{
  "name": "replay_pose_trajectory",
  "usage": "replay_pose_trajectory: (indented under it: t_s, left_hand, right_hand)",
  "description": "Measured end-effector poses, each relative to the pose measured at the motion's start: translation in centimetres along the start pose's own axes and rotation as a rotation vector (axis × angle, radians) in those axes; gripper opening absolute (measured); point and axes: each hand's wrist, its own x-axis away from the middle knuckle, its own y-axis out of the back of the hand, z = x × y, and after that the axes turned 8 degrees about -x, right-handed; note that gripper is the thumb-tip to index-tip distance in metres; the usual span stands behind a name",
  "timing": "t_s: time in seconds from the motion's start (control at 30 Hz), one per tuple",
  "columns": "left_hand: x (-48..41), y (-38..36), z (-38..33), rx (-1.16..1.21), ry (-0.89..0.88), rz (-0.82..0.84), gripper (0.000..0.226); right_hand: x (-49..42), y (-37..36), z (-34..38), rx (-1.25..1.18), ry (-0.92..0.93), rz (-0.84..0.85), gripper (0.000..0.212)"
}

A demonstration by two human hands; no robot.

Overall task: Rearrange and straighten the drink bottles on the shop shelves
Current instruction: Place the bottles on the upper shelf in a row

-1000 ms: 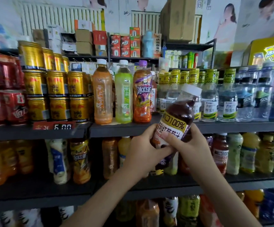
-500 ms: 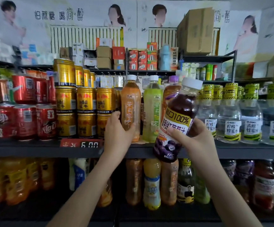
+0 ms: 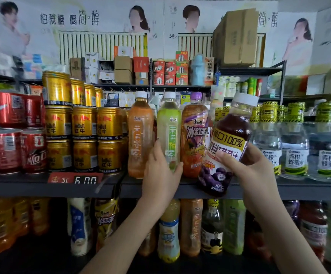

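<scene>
Holding the dark juice bottle [image 3: 230,143] by its label, the right hand [image 3: 253,175] has fingers and thumb curled round it. The bottle's long axis is tilted, with the cap up and right and the base down and left, overhanging the shelf front edge [image 3: 41,188]. The left hand [image 3: 160,173] grasps the lower half of the upright green bottle [image 3: 169,123], which stands at that edge just beside the iced-tea bottle [image 3: 194,135]. Any free slot is hidden behind the juice bottle. The right hand is nearer to it and should probably bring the axis upright first.
</scene>
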Motion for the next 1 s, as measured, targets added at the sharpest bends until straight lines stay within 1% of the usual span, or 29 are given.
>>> replay_pose_trajectory:
  t_s: [0.03, 0.1, 0.23, 0.37, 0.47, 0.6, 0.67, 0.83, 0.93, 1.0]
  left_hand:
    - [-0.1, -0.4, -0.4, -0.026, 0.027, 0.029, 0.095]
    - [-0.3, -0.9, -1.0, -0.115, 0.054, 0.03, 0.101]
    - [-1.0, -1.2, -1.9, -0.312, 0.069, -0.055, 0.096]
    - [-1.7, -1.3, -2.4, -0.412, 0.085, -0.068, 0.09]
    - [-2.3, -1.3, -2.7, -0.455, 0.113, -0.045, 0.086]
    - [-2.8, -1.1, -2.6, -0.343, 0.163, -0.039, 0.061]
    - [-2.5, -1.0, -2.1, -0.242, 0.174, -0.06, 0.055]
    - [-1.0, 0.3, -1.3, -0.078, 0.186, -0.152, 0.057]
    - [0.8, 1.6, -0.9, 0.024, 0.141, -0.23, 0.06]
    - [1.6, 3.1, -0.4, 0.047, 0.124, -0.268, 0.058]
  right_hand:
    - [-0.2, 0.4, 0.0, -0.002, 0.005, 0.003, 0.043]
    - [-0.6, 1.0, -0.1, -0.006, 0.012, 0.01, 0.035]
    - [-0.9, 1.4, -0.6, -0.003, 0.022, 0.027, 0.05]
    - [-1.1, 1.5, -1.0, 0.033, 0.039, 0.051, 0.037]
    - [-1.0, 1.4, -1.0, 0.073, 0.052, 0.073, 0.033]
    - [-1.0, 1.3, -0.9, 0.09, 0.061, 0.072, 0.029]
    - [-0.9, 1.3, -0.8, 0.085, 0.058, 0.069, 0.03]
    - [-0.4, 1.1, -0.8, 0.075, 0.062, 0.05, 0.028]
    - [0.1, 0.3, -0.8, 0.04, 0.053, 0.038, 0.027]
    - [0.3, -0.6, -1.0, 0.03, 0.038, 0.042, 0.027]
